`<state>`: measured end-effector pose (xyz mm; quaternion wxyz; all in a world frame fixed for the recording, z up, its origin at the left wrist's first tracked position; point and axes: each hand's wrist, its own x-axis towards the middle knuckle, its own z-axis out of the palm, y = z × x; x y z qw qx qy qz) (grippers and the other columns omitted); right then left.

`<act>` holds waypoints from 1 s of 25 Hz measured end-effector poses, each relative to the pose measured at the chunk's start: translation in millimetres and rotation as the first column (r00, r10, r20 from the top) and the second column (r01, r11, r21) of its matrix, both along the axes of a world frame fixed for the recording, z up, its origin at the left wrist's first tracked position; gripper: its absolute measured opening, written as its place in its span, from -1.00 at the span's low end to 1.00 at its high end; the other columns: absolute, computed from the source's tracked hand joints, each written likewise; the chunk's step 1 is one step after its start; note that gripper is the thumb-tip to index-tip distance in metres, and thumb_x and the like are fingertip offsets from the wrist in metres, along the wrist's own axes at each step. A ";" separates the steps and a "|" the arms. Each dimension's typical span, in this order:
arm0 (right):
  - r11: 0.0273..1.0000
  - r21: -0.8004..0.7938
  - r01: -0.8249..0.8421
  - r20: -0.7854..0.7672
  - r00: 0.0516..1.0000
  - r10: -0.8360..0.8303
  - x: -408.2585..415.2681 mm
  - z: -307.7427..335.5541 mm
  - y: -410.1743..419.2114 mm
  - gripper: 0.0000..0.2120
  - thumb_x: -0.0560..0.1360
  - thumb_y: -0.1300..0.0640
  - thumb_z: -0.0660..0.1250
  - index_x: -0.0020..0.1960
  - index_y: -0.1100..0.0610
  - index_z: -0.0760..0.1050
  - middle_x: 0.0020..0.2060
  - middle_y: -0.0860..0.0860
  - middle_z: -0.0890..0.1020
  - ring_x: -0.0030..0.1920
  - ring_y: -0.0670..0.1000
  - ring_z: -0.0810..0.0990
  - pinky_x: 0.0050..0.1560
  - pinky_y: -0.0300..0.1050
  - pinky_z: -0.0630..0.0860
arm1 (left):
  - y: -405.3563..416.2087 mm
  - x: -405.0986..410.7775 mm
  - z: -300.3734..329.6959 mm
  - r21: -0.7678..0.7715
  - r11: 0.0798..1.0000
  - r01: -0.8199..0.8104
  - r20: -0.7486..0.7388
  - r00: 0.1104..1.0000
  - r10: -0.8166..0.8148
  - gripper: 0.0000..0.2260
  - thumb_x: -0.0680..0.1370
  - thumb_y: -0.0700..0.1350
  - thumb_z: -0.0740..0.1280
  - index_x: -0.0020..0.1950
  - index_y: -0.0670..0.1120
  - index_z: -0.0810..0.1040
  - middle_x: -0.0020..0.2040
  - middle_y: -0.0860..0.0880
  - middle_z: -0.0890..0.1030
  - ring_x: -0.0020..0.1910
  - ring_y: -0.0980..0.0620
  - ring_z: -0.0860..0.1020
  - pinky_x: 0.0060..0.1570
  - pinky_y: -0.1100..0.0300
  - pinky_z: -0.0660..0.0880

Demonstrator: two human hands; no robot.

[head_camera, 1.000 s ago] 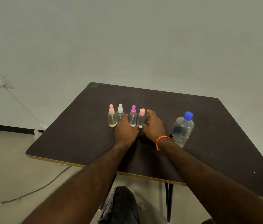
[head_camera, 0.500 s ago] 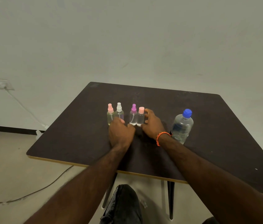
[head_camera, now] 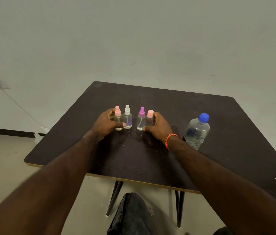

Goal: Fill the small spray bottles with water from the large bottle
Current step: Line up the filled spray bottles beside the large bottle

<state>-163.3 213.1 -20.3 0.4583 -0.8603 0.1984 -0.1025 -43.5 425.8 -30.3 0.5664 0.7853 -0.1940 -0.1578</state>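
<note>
- Now spread apart from their earlier spot at the row's middle: left hand (head_camera: 106, 124) curled round the two left spray bottles (head_camera: 123, 118), right hand (head_camera: 158, 127) cupping the two right ones (head_camera: 145, 119); likely regrouping before filling.
- Upright, capped, untouched on the tabletop (head_camera: 218, 150), right of the wrist: large water bottle (head_camera: 196, 130).
- Hidden behind fingers: fill levels, unclear.

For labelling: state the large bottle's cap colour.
Blue; the large bottle's cap shows best in the head view.
</note>
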 end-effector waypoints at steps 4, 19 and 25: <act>0.999 -0.038 -0.005 0.032 0.999 0.007 11.8 -5.1 3.7 -0.46 0.38 0.15 0.57 0.30 0.07 0.46 0.11 -0.02 0.58 0.10 0.04 0.57 0.12 -0.06 0.51 | -8.2 12.3 -0.9 -0.031 0.995 0.095 0.022 0.995 -0.095 -0.52 0.41 -0.30 0.61 0.31 -0.10 0.64 0.09 -0.06 0.74 0.09 -0.05 0.71 0.19 0.02 0.64; 0.998 0.039 0.051 0.018 0.999 -0.051 5.8 -0.1 12.2 -0.24 0.31 0.17 0.64 0.42 0.09 0.36 0.29 -0.01 0.54 0.23 0.04 0.55 0.29 -0.01 0.51 | 1.6 18.9 2.8 0.068 0.987 0.144 0.138 0.979 -0.152 -0.54 0.37 -0.27 0.65 0.20 -0.03 0.62 0.03 0.09 0.72 -0.03 0.25 0.69 0.02 0.34 0.56; 0.993 0.007 0.114 0.049 0.992 -0.114 15.3 -3.4 20.6 -0.53 0.35 0.16 0.61 0.20 0.10 0.53 0.05 -0.04 0.61 0.06 0.04 0.59 0.11 -0.05 0.54 | -3.7 19.7 -7.0 0.062 0.982 0.176 0.147 0.972 -0.183 -0.65 0.41 -0.21 0.63 0.16 -0.03 0.70 0.00 0.09 0.76 -0.02 0.14 0.72 0.09 0.24 0.58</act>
